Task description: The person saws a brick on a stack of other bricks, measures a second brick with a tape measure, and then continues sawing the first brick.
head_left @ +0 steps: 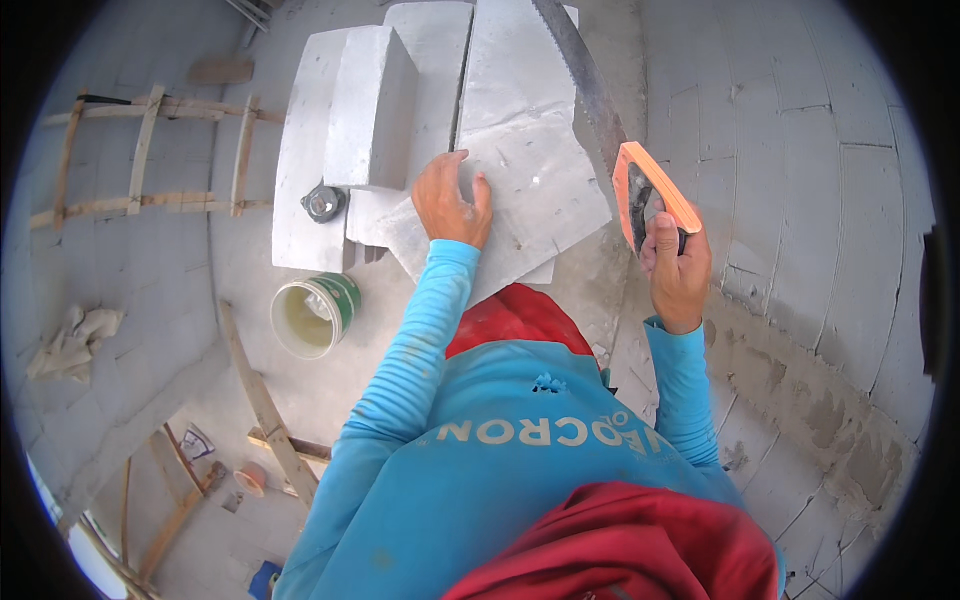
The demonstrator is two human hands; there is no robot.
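Note:
My right hand (680, 265) is closed round the orange and black handle of a handsaw (588, 75). The saw's long toothed blade runs up and away along the right side of a pale grey-white block (540, 190). On that block's top, near its left side, rests my left hand (452, 202), thumb and fingers apart. The block lies across other large pale blocks (425, 60). Left of my left hand, a smaller rectangular block (370, 105) sits on the pile. A round dark tape measure (323, 203) lies beside its near end.
A green and white bucket (315, 315) stands on the floor left of the blocks. A wooden frame (150, 150) is at the far left, with a crumpled cloth (78, 342) nearer. A wooden plank (262, 400) slants at lower left. A block wall (800, 190) rises on the right.

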